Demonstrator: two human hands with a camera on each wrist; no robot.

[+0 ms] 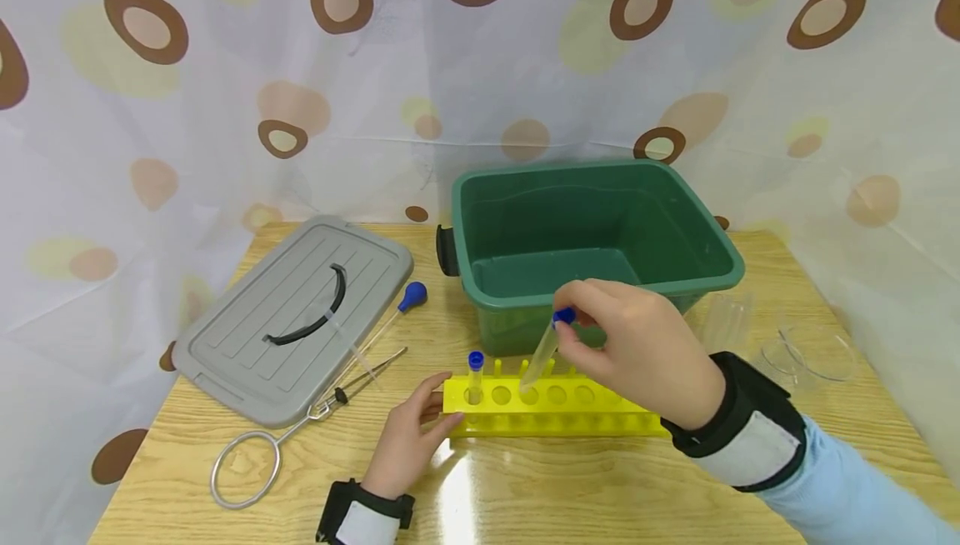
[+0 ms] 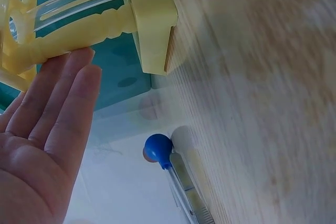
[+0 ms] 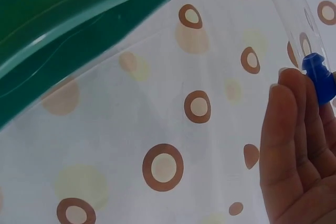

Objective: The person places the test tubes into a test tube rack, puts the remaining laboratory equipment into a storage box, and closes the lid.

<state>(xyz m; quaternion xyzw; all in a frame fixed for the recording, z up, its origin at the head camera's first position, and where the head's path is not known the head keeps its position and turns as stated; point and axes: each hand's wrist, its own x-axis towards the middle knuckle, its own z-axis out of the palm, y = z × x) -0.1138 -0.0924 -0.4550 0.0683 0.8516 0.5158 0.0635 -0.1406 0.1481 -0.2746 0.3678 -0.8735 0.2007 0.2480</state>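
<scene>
My right hand pinches the blue stopper of a clear test tube. The tube hangs tilted, its rounded bottom just over the yellow test tube rack, near the third hole from the left; whether it touches the rack I cannot tell. At the rack's left end my left hand holds on, thumb in front and fingers behind, with the fingertips against a yellow post in the left wrist view. Another blue-stoppered test tube stands upright in the leftmost hole.
Behind the rack is a green tub. On the left lie a grey lid with a black handle, a dropper with a blue bulb, and a metal ring clamp. Clear glassware stands at the right.
</scene>
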